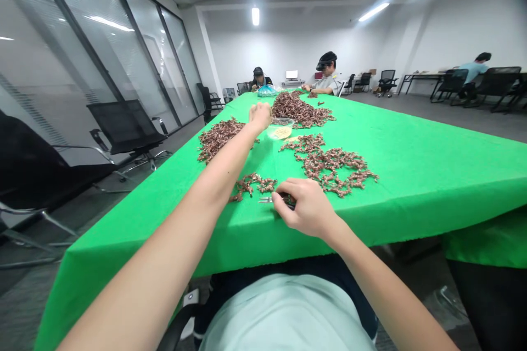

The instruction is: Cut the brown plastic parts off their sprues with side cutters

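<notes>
My left hand (261, 115) reaches far out over the green table (411, 175), fingers curled together right beside a clear bowl (280, 128) of pale bits; whatever it holds is hidden. My right hand (304, 205) rests near the table's front edge, closed on a small dark-handled metal tool (274, 199) whose tips point left. A small heap of brown pieces (253, 184) lies just left of that tool. A spread of brown pieces (329, 164) lies to the right of the bowl. Another pile (218, 139) lies left of my outstretched arm.
A big brown heap (298, 109) sits farther along the table. Two people sit at the far end, one by a blue bag (267, 90). A third person sits at a desk on the far right. Black office chairs (123, 129) stand left along the glass wall.
</notes>
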